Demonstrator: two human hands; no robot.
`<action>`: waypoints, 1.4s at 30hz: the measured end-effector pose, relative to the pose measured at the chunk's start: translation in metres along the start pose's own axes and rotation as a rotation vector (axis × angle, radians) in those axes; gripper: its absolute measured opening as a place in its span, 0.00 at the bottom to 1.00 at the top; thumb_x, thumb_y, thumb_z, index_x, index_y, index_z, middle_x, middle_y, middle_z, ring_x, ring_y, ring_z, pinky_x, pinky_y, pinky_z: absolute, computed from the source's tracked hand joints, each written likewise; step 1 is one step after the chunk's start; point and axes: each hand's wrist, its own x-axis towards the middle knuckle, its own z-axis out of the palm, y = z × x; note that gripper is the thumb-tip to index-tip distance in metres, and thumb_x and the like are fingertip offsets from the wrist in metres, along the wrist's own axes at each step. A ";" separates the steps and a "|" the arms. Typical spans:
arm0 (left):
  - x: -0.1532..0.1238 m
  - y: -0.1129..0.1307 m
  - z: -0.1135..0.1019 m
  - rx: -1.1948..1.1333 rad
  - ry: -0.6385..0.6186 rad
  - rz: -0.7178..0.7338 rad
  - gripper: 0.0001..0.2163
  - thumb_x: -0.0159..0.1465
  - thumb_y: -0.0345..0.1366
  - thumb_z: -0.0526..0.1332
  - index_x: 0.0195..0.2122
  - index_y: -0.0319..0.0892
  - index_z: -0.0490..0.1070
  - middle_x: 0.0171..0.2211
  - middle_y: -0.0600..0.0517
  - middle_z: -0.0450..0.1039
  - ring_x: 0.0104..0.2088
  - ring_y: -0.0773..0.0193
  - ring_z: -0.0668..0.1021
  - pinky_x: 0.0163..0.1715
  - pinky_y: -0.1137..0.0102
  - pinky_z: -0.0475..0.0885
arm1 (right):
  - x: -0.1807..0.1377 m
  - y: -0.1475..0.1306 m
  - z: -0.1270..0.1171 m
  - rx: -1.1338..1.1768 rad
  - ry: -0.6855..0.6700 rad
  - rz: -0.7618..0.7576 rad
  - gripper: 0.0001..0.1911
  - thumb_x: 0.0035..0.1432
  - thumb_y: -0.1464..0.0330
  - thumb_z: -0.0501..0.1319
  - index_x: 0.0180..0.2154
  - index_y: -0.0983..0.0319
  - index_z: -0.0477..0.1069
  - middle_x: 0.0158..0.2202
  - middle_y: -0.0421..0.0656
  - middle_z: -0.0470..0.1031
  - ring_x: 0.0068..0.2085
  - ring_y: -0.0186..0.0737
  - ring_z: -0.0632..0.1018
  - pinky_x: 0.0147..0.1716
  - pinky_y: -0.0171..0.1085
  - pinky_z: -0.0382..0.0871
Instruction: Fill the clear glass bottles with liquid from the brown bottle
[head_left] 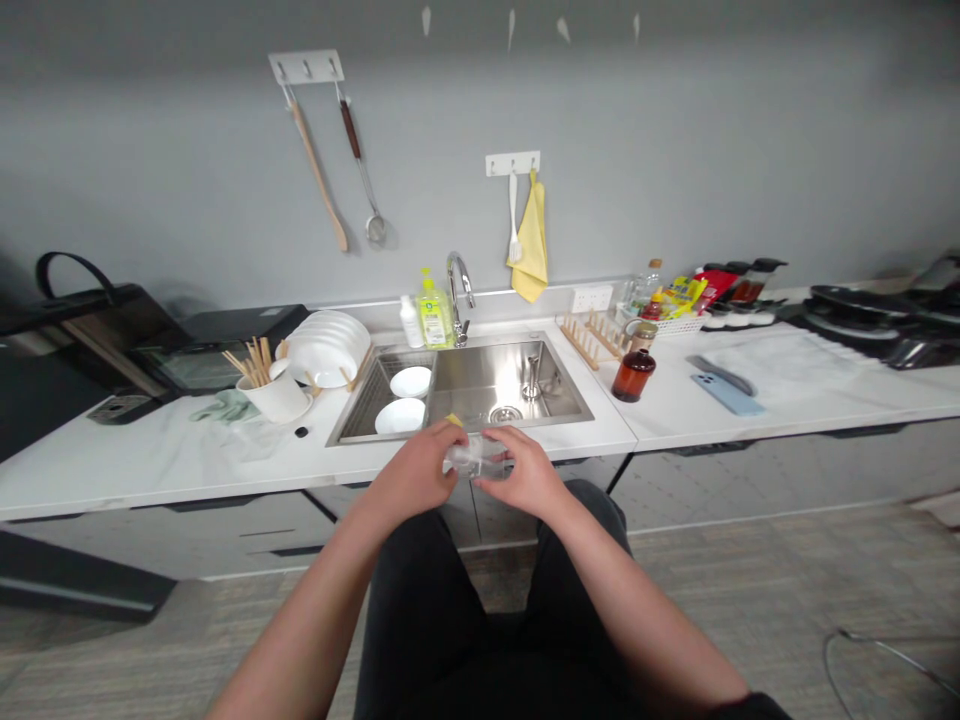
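In front of the sink (480,370), a small clear container (478,457) is held between both hands; whether it is glass or plastic I cannot tell. My left hand (426,468) is curled around its left end, and my right hand (523,470) grips the right end with thumb and fingers. Just beyond the left fingers a small yellow piece (453,420) shows at the sink's front edge, mostly hidden. Two white bowls (400,416) sit in the drain basket (373,398) on the sink's left side.
Behind the sink stand a tap (454,290) and a green-yellow soap bottle (433,315). To the left are stacked white plates (326,350) and a white utensil cup (276,396). On the right are a brown bottle (634,376), wooden rack (581,343) and blue phone (727,393).
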 end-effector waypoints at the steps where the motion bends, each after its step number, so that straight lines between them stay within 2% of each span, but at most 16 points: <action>1: -0.001 0.001 0.000 -0.008 0.025 0.042 0.17 0.64 0.30 0.68 0.55 0.47 0.79 0.51 0.44 0.84 0.48 0.48 0.86 0.51 0.56 0.80 | 0.000 0.000 0.000 0.000 0.000 0.000 0.41 0.52 0.66 0.84 0.67 0.52 0.81 0.63 0.51 0.83 0.58 0.58 0.87 0.49 0.50 0.91; 3: -0.001 0.002 0.001 0.009 0.054 0.035 0.19 0.65 0.34 0.71 0.58 0.47 0.78 0.54 0.43 0.84 0.51 0.46 0.86 0.53 0.55 0.80 | 0.000 -0.001 0.000 0.005 0.001 0.007 0.41 0.53 0.66 0.84 0.67 0.52 0.80 0.63 0.51 0.83 0.58 0.58 0.87 0.49 0.51 0.91; 5: -0.001 0.001 0.004 0.052 0.028 -0.050 0.12 0.71 0.42 0.71 0.53 0.47 0.79 0.44 0.45 0.85 0.44 0.46 0.86 0.47 0.56 0.79 | -0.001 -0.001 0.000 -0.010 0.000 0.016 0.41 0.53 0.65 0.84 0.67 0.52 0.80 0.62 0.51 0.84 0.58 0.58 0.87 0.49 0.51 0.90; 7: 0.001 0.000 0.007 0.103 -0.014 -0.098 0.09 0.75 0.44 0.68 0.49 0.46 0.80 0.37 0.46 0.84 0.38 0.47 0.86 0.41 0.58 0.76 | -0.001 0.000 0.000 -0.027 -0.008 0.025 0.41 0.54 0.63 0.84 0.68 0.52 0.80 0.62 0.52 0.84 0.58 0.59 0.87 0.49 0.51 0.90; 12: 0.002 -0.003 0.005 0.172 -0.042 0.097 0.10 0.78 0.36 0.63 0.56 0.44 0.79 0.52 0.39 0.85 0.53 0.42 0.86 0.53 0.54 0.79 | -0.002 0.007 -0.008 0.050 -0.050 0.059 0.42 0.57 0.57 0.85 0.70 0.52 0.79 0.63 0.53 0.85 0.60 0.59 0.87 0.47 0.49 0.88; 15: 0.001 0.002 -0.004 0.128 -0.119 0.203 0.09 0.79 0.36 0.62 0.56 0.46 0.77 0.52 0.42 0.84 0.54 0.45 0.85 0.56 0.53 0.79 | -0.002 0.014 -0.018 0.203 -0.160 0.090 0.41 0.59 0.51 0.84 0.69 0.52 0.80 0.63 0.52 0.86 0.60 0.59 0.87 0.51 0.49 0.88; 19: -0.004 0.006 -0.007 0.075 -0.164 0.226 0.06 0.80 0.36 0.61 0.54 0.47 0.76 0.51 0.42 0.83 0.54 0.46 0.85 0.57 0.52 0.80 | -0.005 0.024 -0.024 0.393 -0.277 0.172 0.39 0.61 0.45 0.82 0.68 0.52 0.82 0.66 0.50 0.85 0.63 0.61 0.86 0.60 0.55 0.85; 22: -0.008 -0.003 0.006 0.018 -0.104 0.211 0.09 0.81 0.38 0.60 0.58 0.46 0.75 0.55 0.41 0.83 0.57 0.46 0.85 0.59 0.53 0.80 | -0.008 0.028 -0.018 0.411 -0.240 0.164 0.38 0.64 0.41 0.78 0.68 0.51 0.82 0.66 0.49 0.85 0.65 0.61 0.85 0.65 0.58 0.82; 24: -0.012 -0.012 0.019 -0.026 -0.016 0.171 0.12 0.81 0.41 0.61 0.61 0.46 0.74 0.56 0.41 0.84 0.57 0.46 0.85 0.58 0.54 0.80 | -0.010 0.028 -0.011 0.331 -0.176 0.108 0.39 0.65 0.42 0.78 0.70 0.51 0.80 0.65 0.51 0.84 0.64 0.59 0.84 0.64 0.56 0.82; 27: -0.018 -0.023 0.034 -0.055 0.054 0.079 0.11 0.81 0.44 0.61 0.57 0.46 0.74 0.51 0.43 0.85 0.51 0.47 0.87 0.53 0.56 0.80 | -0.013 0.026 -0.001 0.206 -0.135 0.013 0.41 0.66 0.46 0.79 0.74 0.52 0.76 0.61 0.51 0.83 0.59 0.56 0.84 0.57 0.51 0.83; 29: -0.022 -0.024 0.039 -0.064 0.048 0.050 0.09 0.82 0.43 0.59 0.53 0.45 0.74 0.47 0.44 0.85 0.48 0.48 0.86 0.50 0.57 0.79 | -0.015 0.028 0.004 0.199 -0.156 -0.005 0.40 0.69 0.46 0.77 0.75 0.51 0.75 0.60 0.51 0.83 0.57 0.55 0.84 0.57 0.51 0.82; 31: -0.026 -0.024 0.039 -0.081 0.035 0.047 0.09 0.82 0.42 0.58 0.51 0.45 0.74 0.46 0.44 0.84 0.47 0.49 0.85 0.49 0.57 0.79 | -0.016 0.034 0.008 0.254 -0.186 0.035 0.38 0.70 0.43 0.75 0.73 0.50 0.78 0.61 0.50 0.84 0.58 0.57 0.84 0.62 0.55 0.81; 35: -0.034 -0.031 0.038 -0.179 0.036 0.022 0.08 0.82 0.42 0.59 0.52 0.46 0.75 0.46 0.45 0.83 0.47 0.51 0.85 0.52 0.58 0.79 | -0.019 0.049 0.020 0.398 -0.200 0.145 0.37 0.67 0.40 0.75 0.70 0.48 0.81 0.69 0.48 0.82 0.69 0.62 0.82 0.74 0.61 0.72; 37: -0.038 -0.041 0.043 -0.266 0.129 -0.024 0.13 0.81 0.45 0.62 0.60 0.45 0.74 0.53 0.43 0.83 0.52 0.51 0.85 0.54 0.56 0.79 | -0.018 0.054 0.031 0.446 -0.165 0.181 0.37 0.67 0.41 0.76 0.71 0.47 0.79 0.72 0.48 0.80 0.73 0.63 0.79 0.78 0.62 0.68; 39: -0.043 -0.053 0.053 -0.359 0.237 -0.074 0.24 0.77 0.48 0.68 0.70 0.45 0.70 0.64 0.38 0.80 0.59 0.48 0.84 0.57 0.55 0.80 | -0.016 0.056 0.043 0.487 -0.119 0.223 0.39 0.68 0.43 0.76 0.73 0.47 0.77 0.74 0.48 0.78 0.75 0.63 0.78 0.79 0.63 0.66; 42: -0.048 -0.071 0.071 -0.488 0.259 -0.156 0.35 0.69 0.49 0.75 0.74 0.46 0.69 0.69 0.37 0.78 0.63 0.43 0.83 0.59 0.52 0.82 | -0.011 0.055 0.062 0.542 -0.110 0.262 0.43 0.69 0.43 0.76 0.77 0.47 0.71 0.77 0.50 0.75 0.77 0.62 0.76 0.80 0.63 0.65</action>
